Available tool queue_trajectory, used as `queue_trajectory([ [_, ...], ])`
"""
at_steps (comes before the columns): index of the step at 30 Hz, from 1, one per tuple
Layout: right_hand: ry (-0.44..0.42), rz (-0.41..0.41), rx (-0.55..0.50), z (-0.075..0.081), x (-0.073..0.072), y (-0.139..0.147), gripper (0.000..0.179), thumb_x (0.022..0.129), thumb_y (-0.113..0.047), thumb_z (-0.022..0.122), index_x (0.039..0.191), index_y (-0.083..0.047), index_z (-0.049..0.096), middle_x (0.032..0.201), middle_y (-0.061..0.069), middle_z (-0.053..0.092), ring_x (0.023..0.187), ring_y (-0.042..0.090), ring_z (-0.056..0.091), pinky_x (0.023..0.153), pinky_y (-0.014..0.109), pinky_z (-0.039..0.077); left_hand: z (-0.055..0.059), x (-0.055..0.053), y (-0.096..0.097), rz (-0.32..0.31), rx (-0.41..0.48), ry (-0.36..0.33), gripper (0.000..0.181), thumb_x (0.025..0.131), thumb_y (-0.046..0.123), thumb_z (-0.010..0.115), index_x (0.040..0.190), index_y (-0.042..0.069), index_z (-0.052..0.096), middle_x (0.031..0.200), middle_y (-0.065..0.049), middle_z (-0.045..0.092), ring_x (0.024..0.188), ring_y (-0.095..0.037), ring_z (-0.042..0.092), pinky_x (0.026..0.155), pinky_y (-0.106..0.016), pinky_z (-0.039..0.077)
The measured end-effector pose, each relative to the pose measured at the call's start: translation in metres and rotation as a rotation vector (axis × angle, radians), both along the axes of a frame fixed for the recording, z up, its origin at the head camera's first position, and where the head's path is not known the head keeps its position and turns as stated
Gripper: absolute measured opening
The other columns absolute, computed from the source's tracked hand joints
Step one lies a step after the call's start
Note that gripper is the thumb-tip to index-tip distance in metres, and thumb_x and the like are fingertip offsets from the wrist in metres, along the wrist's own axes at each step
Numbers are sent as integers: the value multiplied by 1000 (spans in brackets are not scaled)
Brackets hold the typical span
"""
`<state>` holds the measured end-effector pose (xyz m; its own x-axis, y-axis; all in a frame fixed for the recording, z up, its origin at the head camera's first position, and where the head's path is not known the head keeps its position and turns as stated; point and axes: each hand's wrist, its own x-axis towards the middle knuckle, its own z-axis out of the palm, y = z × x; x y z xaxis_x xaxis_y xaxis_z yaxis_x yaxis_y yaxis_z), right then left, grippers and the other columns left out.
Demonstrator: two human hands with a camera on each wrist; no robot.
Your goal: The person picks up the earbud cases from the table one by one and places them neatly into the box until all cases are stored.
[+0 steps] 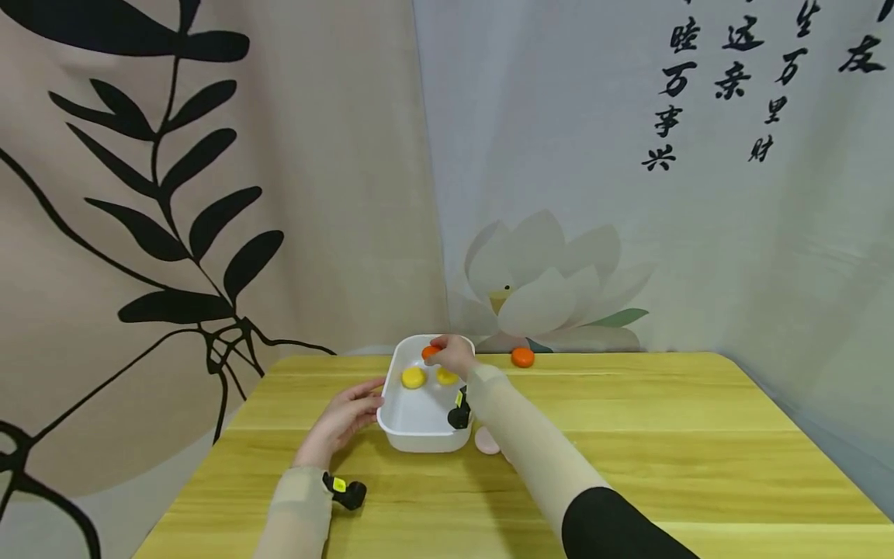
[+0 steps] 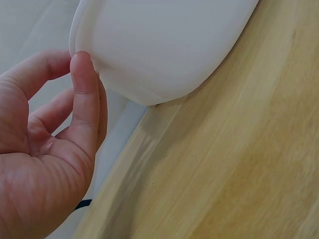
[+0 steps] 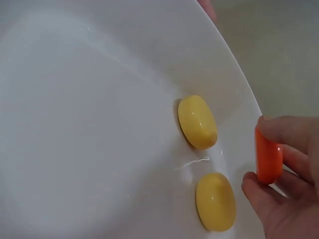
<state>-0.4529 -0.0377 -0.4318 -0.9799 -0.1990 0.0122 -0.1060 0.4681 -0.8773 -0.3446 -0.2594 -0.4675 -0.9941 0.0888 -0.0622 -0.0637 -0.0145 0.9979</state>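
Observation:
A white plastic basin (image 1: 422,442) stands at the middle of the table's far side. At its left rim, my left hand (image 1: 345,415) holds on with its fingertips; the left wrist view shows the left hand (image 2: 60,124) close, with bent fingers at the lip. My right hand (image 1: 455,357) reaches over the far right part of the basin. Its thumb and fingers pinch a smooth orange oval piece (image 3: 269,157), held near the inner wall. Two yellow oval pieces, one on the left (image 1: 413,378) and one on the right (image 1: 446,376), lie inside, below the orange piece.
Another orange oval piece (image 1: 522,357) lies near the table's back edge, right of the basin. A pale pink oval piece (image 1: 486,440) sits beside the basin's near right corner, under the right forearm. A printed curtain (image 1: 349,194) hangs behind the wooden table (image 1: 663,450).

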Motion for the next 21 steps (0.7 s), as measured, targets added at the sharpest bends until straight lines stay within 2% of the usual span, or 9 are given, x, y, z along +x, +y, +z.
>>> queue_trajectory([
  [4, -13, -10, 34, 0, -1, -2, 41, 77, -10, 81, 116, -5, 69, 111, 9, 65, 96, 24, 58, 89, 33, 51, 0, -1, 0, 1, 6, 4, 50, 94, 0, 59, 142, -3, 45, 117, -26, 54, 89, -22, 61, 74, -25, 55],
  [11, -45, -10, 30, -2, 0, -1, 40, 77, -7, 80, 116, -5, 69, 109, 9, 65, 94, 23, 57, 87, 32, 52, -1, -1, 0, -1, 24, -4, 50, 93, -3, 57, 141, -5, 45, 119, -29, 53, 88, -21, 61, 74, -26, 55],
  [16, -8, -2, 23, -2, 1, -1, 42, 77, -3, 77, 117, -1, 68, 110, 12, 66, 95, 24, 60, 84, 30, 53, 0, 0, 0, -10, 12, 2, 49, 94, -2, 56, 142, -4, 44, 122, -31, 51, 90, -23, 61, 75, -26, 55],
  [21, 10, -8, 33, -2, 2, -1, 41, 76, -1, 75, 117, 0, 68, 118, 14, 65, 104, 27, 59, 89, 31, 52, 2, 1, 1, -11, 2, 3, 49, 94, -2, 56, 142, -4, 44, 123, -32, 51, 93, -25, 61, 76, -26, 55],
])
